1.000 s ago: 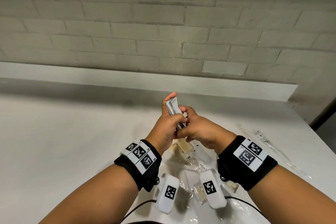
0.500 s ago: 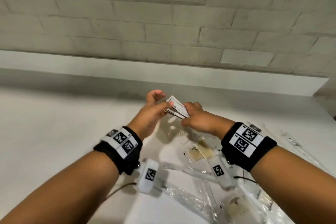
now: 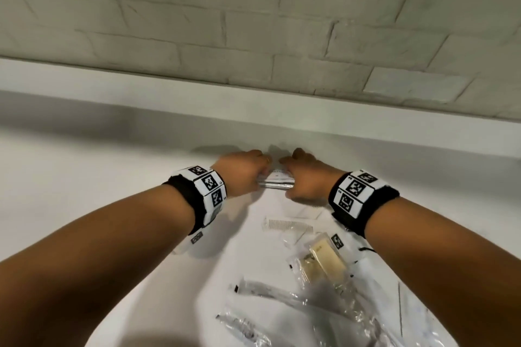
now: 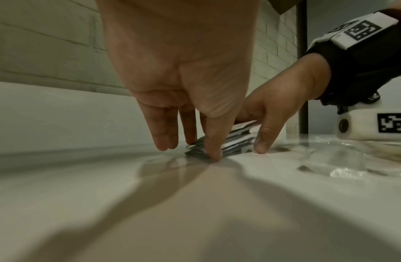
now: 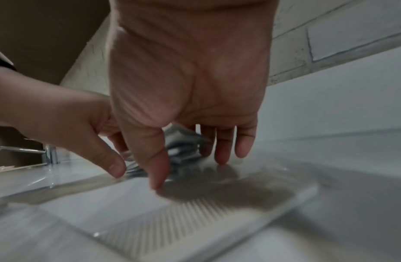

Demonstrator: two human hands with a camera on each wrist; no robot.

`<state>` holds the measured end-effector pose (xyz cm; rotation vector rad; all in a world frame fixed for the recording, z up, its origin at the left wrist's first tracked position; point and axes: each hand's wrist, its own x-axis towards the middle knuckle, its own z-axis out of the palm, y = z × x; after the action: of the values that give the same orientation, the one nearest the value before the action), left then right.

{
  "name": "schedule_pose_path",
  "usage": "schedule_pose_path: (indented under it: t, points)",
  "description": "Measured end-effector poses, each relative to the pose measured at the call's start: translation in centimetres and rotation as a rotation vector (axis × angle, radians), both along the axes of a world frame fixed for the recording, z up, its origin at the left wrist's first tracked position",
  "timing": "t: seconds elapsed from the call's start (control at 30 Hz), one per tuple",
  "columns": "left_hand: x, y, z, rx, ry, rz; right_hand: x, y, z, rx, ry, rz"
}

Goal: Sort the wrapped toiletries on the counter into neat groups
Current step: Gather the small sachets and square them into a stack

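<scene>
A stack of small grey-and-white sachets (image 3: 277,180) lies flat on the white counter (image 3: 84,177), close to the back upstand. My left hand (image 3: 260,172) holds its left end and my right hand (image 3: 293,175) its right end. In the left wrist view the left hand (image 4: 190,150) points down, thumb in front of the sachets (image 4: 235,140) and fingers behind. The right hand (image 4: 262,134) has fingers on top of them and its thumb on the counter. In the right wrist view the right hand (image 5: 190,170) straddles the sachets (image 5: 184,148) the same way.
A wrapped comb (image 3: 290,225) lies just behind my right wrist. Nearer me lie a wrapped beige item (image 3: 324,259) and several long clear-wrapped pieces (image 3: 270,293). A chrome tap (image 5: 47,150) stands far left. The brick wall (image 3: 253,22) rises behind the upstand.
Both hands have carried the stack of sachets forward and down from mid-air. It now rests on the counter by the back upstand.
</scene>
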<state>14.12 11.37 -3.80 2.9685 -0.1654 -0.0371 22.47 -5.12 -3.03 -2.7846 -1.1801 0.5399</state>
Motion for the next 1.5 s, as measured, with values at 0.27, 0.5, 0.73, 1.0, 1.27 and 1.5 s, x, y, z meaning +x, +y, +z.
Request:
schedule_pose_path:
  t: [0.27, 0.5, 0.73, 1.0, 1.27, 1.5]
  points:
    - [0.8, -0.5, -0.2, 0.049, 0.006, 0.018, 0.6, -1.1, -0.4, 0.099, -0.041, -0.004]
    - [4.4, 0.5, 0.0, 0.028, 0.027, 0.091, 3.1, 0.5, 0.5, -0.049, -0.095, -0.02]
    - [8.9, 2.0, -0.4, -0.004, 0.023, 0.161, 7.2, 2.6, 0.7, -0.066, -0.186, -0.09]
    - [12.3, 3.2, -0.4, -0.087, -0.037, 0.203, 10.2, 3.9, 1.4, 0.082, -0.123, -0.114]
    - [13.0, 3.6, -1.0, -0.119, -0.051, 0.219, 11.4, 4.4, 1.0, 0.116, -0.086, -0.141]
    - [13.0, 3.6, -1.0, -0.132, -0.061, 0.227, 11.4, 4.7, 0.4, 0.031, -0.144, -0.127]
